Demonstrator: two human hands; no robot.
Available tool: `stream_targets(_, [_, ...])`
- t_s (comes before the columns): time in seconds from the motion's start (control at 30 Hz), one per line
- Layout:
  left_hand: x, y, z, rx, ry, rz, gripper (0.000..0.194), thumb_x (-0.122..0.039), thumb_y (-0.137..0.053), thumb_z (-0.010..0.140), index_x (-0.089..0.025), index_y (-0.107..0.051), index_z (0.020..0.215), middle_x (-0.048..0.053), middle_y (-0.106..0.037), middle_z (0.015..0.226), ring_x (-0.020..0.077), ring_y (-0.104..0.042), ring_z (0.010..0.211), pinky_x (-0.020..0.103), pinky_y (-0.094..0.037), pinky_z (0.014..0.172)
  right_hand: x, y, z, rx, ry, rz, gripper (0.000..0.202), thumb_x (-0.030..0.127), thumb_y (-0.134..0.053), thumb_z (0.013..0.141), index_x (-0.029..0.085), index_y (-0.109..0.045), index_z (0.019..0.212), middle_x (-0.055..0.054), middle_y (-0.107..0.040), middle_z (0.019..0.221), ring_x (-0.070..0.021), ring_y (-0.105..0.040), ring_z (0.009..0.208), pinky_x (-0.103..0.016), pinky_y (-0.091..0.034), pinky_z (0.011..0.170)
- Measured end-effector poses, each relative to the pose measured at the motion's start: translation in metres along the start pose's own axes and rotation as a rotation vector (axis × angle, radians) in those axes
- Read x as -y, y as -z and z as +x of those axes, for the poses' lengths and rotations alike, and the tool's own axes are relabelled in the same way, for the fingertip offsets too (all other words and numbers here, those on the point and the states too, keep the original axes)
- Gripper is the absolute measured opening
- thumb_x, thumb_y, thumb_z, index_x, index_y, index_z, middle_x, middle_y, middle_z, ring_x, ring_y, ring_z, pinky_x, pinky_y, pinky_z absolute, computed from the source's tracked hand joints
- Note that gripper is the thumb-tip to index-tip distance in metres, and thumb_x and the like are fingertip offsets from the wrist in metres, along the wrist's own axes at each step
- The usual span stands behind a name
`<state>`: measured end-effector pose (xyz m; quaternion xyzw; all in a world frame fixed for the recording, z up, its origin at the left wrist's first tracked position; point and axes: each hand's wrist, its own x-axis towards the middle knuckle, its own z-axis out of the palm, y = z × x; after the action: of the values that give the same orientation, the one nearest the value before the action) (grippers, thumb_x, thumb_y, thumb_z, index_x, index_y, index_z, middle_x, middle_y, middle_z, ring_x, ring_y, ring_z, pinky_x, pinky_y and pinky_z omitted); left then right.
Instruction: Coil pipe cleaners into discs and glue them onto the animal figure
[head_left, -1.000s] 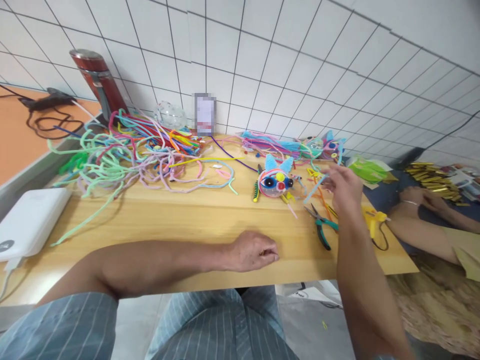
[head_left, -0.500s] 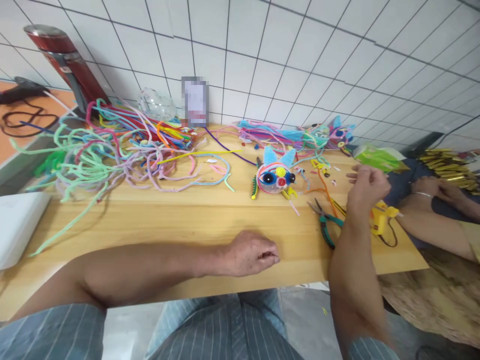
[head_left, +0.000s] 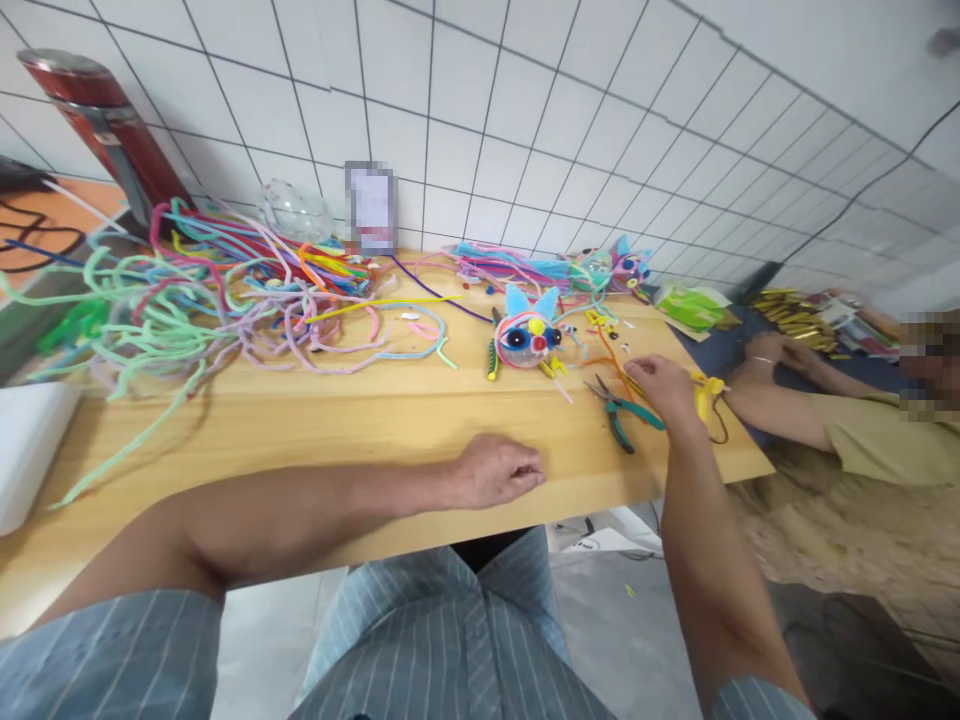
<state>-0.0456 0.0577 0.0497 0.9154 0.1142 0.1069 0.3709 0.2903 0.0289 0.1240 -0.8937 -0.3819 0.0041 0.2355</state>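
My left hand (head_left: 495, 472) rests on the table near its front edge, fingers curled into a loose fist with nothing visible in it. My right hand (head_left: 666, 388) is low over the table's right end, its fingers bent together beside an orange pipe cleaner (head_left: 619, 366); what they hold, if anything, is hidden. Just left of that hand lie long-nose pliers (head_left: 622, 412) with teal handles, jaws apart. A yellow glue gun (head_left: 705, 398) lies to its right. Further left stands a clear ball (head_left: 525, 345) decorated as an animal face, with blue pipe-cleaner ears and a red nose.
Tangled pipe cleaners (head_left: 165, 320) cover the table's left side. Behind them stand a red thermos (head_left: 112, 130) and a phone (head_left: 373, 210). A second decorated ball (head_left: 628, 268) and a green packet (head_left: 690, 308) are at the back right. Another person's arms (head_left: 780, 395) are at the right.
My right hand has come down and closed its fingers beside the pliers and the orange pipe cleaner. The view has turned right. My left hand stays in a fist on the table.
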Motion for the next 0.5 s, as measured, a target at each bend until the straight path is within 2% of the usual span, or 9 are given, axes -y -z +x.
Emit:
stream_targets(0.1, [-0.001,0.002,0.0,0.002,-0.006,0.026,0.02,-0.032,-0.06,0.101,-0.022,-0.077,0.096,0.0,-0.082,0.091,0.0151,-0.072,0.083,0.024,-0.039,0.068,0.0,-0.016,0.004,0.067,-0.045,-0.124,0.019,0.033,-0.069,0.082,0.018,-0.079,0.082,-0.017,-0.08,0.099,-0.0331,-0.071,0.105,-0.044,-0.049,0.098])
stream_targets(0.17, [-0.002,0.002,-0.001,-0.001,-0.009,0.038,0.02,-0.031,-0.06,0.101,-0.022,-0.077,0.096,0.0,-0.082,0.092,0.0151,-0.073,0.084,0.024,-0.039,0.068,0.004,-0.022,0.01,0.092,-0.063,-0.159,0.018,0.031,-0.069,0.081,0.016,-0.078,0.076,-0.021,-0.079,0.096,-0.0356,-0.071,0.107,-0.045,-0.049,0.098])
stream_targets(0.3, [-0.001,0.0,-0.001,-0.004,-0.027,0.047,0.018,-0.031,-0.062,0.1,-0.021,-0.078,0.098,0.001,-0.083,0.092,0.0154,-0.075,0.084,0.024,-0.04,0.068,0.013,-0.022,0.026,0.064,-0.056,-0.122,0.019,0.025,-0.063,0.082,0.013,-0.076,0.074,-0.026,-0.076,0.096,-0.0386,-0.07,0.106,-0.047,-0.049,0.094])
stream_targets(0.4, [-0.001,-0.001,-0.001,-0.012,-0.017,0.047,0.018,-0.033,-0.063,0.1,-0.022,-0.077,0.098,0.001,-0.083,0.089,0.0149,-0.075,0.082,0.024,-0.04,0.066,0.021,-0.014,0.04,0.009,-0.03,-0.017,0.022,0.027,-0.061,0.086,0.013,-0.077,0.086,-0.022,-0.077,0.098,-0.033,-0.069,0.098,-0.043,-0.049,0.091])
stream_targets(0.5, [-0.002,0.001,-0.002,-0.027,-0.01,0.012,0.017,-0.031,-0.062,0.1,-0.022,-0.077,0.095,0.0,-0.082,0.085,0.0139,-0.073,0.078,0.023,-0.04,0.065,0.029,-0.003,0.052,-0.019,-0.013,0.141,0.034,0.033,-0.057,0.091,0.01,-0.075,0.109,-0.017,-0.076,0.096,-0.0226,-0.063,0.08,-0.035,-0.049,0.077])
